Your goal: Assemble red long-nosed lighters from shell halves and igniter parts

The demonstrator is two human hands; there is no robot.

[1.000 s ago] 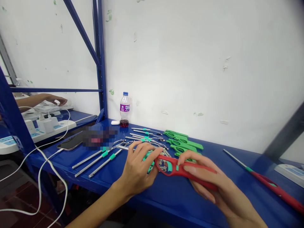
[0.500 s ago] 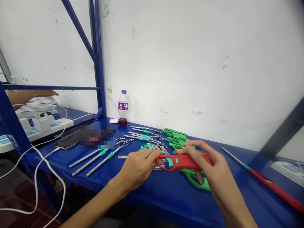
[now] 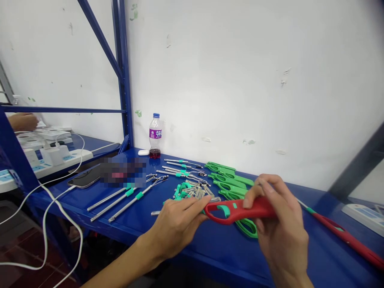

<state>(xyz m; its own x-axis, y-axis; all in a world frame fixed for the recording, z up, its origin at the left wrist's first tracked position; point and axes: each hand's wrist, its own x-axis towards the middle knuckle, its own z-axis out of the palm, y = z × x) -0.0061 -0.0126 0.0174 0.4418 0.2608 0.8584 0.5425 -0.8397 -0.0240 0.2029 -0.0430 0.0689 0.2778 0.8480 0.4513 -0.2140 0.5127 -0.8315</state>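
Note:
A red lighter body [image 3: 240,211] with a teal trigger is held level above the blue table [image 3: 207,256]. My left hand [image 3: 180,220] pinches its looped left end, where a metal tube [image 3: 155,213] shows beyond my fingers. My right hand [image 3: 279,216] is closed round the other end. Behind lie green lighter shells [image 3: 229,186] in a row, partly hidden by my right hand. Small teal triggers [image 3: 180,191] and little metal-clad parts [image 3: 199,193] form a pile past my left hand. Several metal lighter tubes [image 3: 126,202] with teal collars and wires lie to the left.
One assembled red lighter [image 3: 345,238] lies at the right, near a white power strip [image 3: 364,216]. A bottle [image 3: 155,138], a white case [image 3: 143,153] and a phone [image 3: 85,178] on a white cable stand or lie at back left. Another person's hand [image 3: 24,121] is beyond the frame.
Both hands have shifted slightly right and down with the red lighter body, uncovering more of the small-parts pile. My right hand's fingers have curled in. The other person's hand has drawn back left.

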